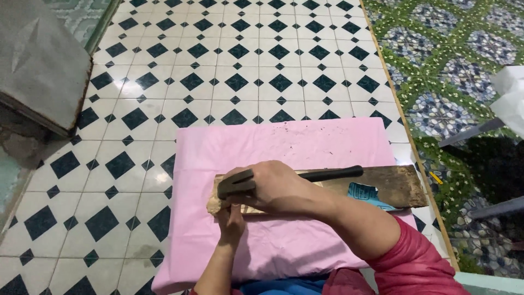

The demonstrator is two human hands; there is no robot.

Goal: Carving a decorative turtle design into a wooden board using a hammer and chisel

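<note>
My right hand (278, 188) grips a black hammer (333, 175) close to its head, which points left, while the handle sticks out to the right. The hammer lies low over a worn wooden board (398, 186) that rests on a pink sheet (284, 142) spread on the tiled floor. My left hand (232, 221) comes up from below with its fingers closed against the board's near edge, just under the hammer head. Whether it pinches something small there is hidden. A pink sleeve covers my right upper arm.
The floor has black-and-white diamond tiles (218, 71), with green flowered tiles (436, 60) to the right. A grey concrete slab (38, 60) sits at the upper left. A white bag (513, 95) and grey bars (472, 132) are at the right edge. A blue printed piece (363, 194) shows under the board.
</note>
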